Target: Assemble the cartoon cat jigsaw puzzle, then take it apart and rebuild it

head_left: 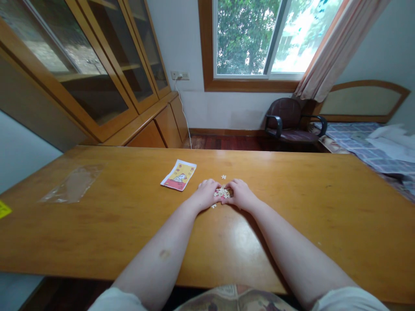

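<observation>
A small heap of jigsaw puzzle pieces (222, 192), mostly pale side up with some red showing, lies on the wooden table. My left hand (207, 192) curls round the heap's left side, and my right hand (240, 193) curls round its right side. Both hands are closed against the pieces, with thumbs and fingers nearly meeting. One loose puzzle piece (223, 177) lies just beyond the hands; another (213, 206) sits on the near side by my left hand. Left of the hands, a card (179, 175) with a cartoon animal on yellow and red lies flat.
A clear plastic bag (74, 184) lies on the table (129, 233) at left, with something yellow (4, 209) at the far-left edge. Beyond stand a glass-fronted cabinet (136, 103), an armchair (288, 121) and a bed (359, 138). A white cord (184, 112) hangs from the wall socket.
</observation>
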Available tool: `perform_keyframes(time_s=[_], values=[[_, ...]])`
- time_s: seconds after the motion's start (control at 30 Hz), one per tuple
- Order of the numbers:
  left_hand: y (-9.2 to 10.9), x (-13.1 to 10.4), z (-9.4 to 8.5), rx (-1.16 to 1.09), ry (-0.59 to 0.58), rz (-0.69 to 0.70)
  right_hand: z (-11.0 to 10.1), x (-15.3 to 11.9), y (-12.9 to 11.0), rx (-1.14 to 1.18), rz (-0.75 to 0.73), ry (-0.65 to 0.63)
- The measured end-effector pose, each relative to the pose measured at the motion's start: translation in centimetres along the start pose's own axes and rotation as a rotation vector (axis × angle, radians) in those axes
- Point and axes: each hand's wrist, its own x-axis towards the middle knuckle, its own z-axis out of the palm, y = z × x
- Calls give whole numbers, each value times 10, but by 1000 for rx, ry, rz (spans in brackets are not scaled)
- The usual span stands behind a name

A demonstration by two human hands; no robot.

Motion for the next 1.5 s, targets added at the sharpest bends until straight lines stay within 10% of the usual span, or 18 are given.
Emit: perform_keyframes(time_s=[0.63,1.5], values=[[1,3,5,-85,27,116,2,2,1,253,-3,43],[-4,8,7,-394,401,65,4,2,5,395,123,311]])
